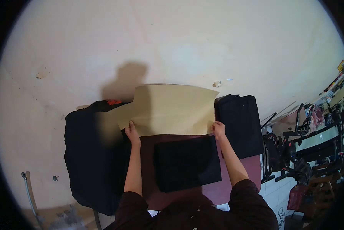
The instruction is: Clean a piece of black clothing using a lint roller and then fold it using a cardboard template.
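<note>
A large tan paper sheet (179, 109) is held up in front of me, over the far part of the table. Its upper edge curves, and a narrower part reaches out to the left, where its tip is blurred. My left hand (133, 133) pinches the lower edge left of the middle, thumb on the near face. At the lower right corner my right hand (218, 129) grips the same sheet with curled fingers. Below the sheet, a folded black cloth (187, 163) lies on the dark red tabletop (148, 168).
A big dark cloth heap (93, 153) covers the table's left side, with a bit of red (113, 102) at its top. Another folded dark cloth (239, 126) lies at the right. A pale wall (179, 46) rises behind; an exercise bike (285, 149) stands farther right.
</note>
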### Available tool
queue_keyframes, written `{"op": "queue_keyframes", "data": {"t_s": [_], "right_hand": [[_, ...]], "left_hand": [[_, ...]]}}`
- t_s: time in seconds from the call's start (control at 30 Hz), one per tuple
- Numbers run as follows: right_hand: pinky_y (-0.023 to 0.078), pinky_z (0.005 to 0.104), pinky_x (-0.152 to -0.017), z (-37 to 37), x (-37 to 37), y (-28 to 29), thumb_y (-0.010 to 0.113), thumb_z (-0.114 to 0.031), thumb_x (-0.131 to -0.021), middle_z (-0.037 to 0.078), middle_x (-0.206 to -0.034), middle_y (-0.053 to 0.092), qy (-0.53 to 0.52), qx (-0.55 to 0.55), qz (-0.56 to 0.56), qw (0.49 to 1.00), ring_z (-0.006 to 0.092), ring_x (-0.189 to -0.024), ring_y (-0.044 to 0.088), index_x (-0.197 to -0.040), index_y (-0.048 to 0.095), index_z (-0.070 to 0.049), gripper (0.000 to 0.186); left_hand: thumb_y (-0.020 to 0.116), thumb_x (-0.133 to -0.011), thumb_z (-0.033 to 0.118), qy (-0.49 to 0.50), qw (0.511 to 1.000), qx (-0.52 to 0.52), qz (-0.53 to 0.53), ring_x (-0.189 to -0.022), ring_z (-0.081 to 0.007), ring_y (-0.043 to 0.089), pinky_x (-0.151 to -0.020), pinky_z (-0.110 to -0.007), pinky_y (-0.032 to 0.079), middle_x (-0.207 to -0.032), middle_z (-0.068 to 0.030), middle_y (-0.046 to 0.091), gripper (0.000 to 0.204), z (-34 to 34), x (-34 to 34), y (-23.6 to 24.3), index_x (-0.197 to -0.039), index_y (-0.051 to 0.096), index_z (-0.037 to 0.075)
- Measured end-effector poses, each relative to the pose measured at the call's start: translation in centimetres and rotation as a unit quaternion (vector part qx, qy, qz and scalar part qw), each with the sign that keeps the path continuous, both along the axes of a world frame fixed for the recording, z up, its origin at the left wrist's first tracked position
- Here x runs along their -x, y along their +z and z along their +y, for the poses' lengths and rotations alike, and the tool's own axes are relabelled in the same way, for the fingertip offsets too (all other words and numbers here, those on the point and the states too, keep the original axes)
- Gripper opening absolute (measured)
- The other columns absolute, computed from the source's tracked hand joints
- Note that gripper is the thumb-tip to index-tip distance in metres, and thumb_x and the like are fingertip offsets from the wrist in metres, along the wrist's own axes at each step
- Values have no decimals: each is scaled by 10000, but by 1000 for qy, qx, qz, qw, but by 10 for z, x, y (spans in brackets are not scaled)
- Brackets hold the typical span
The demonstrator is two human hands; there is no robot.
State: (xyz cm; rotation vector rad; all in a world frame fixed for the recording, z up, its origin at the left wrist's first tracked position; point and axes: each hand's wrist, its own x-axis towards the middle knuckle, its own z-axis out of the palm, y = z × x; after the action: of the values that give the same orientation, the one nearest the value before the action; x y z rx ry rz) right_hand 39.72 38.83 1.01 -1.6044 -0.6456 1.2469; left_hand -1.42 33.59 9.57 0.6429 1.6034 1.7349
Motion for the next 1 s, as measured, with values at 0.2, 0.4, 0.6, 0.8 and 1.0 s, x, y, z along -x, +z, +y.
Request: {"op": "queue_keyframes", "data": {"t_s": [0.2,0.4,0.6,0.8,1.0], "right_hand": [[498,223,-565,18,-4,12,491,17,-860,80,-756,612,-61,-72,-40,995,123,-594,605,-930,575,35,110],[506,312,-732,32,-34,-19,522,16,-829,132,-897,626,-22,-87,-216,972,208,-807,618,-1073,538,78,253],[438,363,-880,-22,17,19,531,-51,-837,239,-1113,546,-2,-169,-344,924,327,-1008,548,-1211,454,63,398],[224,488,-1052,-116,36,22,489,-252,-891,129,-1428,297,288,-181,-576,743,286,-1328,265,-1367,330,-76,532],[155,493,-1082,-124,22,2,428,-377,-917,72,-1490,174,331,-110,-628,696,231,-1374,162,-1429,203,-142,607]], "left_hand": [[522,-924,334,-7,999,37,26,-919,-150,514,-831,-281,402,-1029,-73,572,393,14,-13,4,-1091,531,-21],[520,-909,292,-125,970,206,39,-1196,-251,399,-997,-332,304,-1297,-162,416,545,33,-39,-35,-1324,329,-5],[509,-893,201,7,901,158,403,-1280,-355,305,-1058,-401,236,-1385,-219,312,596,-44,-59,-79,-1384,239,-4],[417,-932,279,-293,719,119,618,-1366,-287,173,-1090,-478,152,-1479,-118,198,568,-110,-135,-67,-1411,225,44],[413,-917,337,-294,716,186,606,-1376,-249,148,-1097,-481,141,-1494,-88,159,611,-122,-114,-91,-1423,203,67]]}}
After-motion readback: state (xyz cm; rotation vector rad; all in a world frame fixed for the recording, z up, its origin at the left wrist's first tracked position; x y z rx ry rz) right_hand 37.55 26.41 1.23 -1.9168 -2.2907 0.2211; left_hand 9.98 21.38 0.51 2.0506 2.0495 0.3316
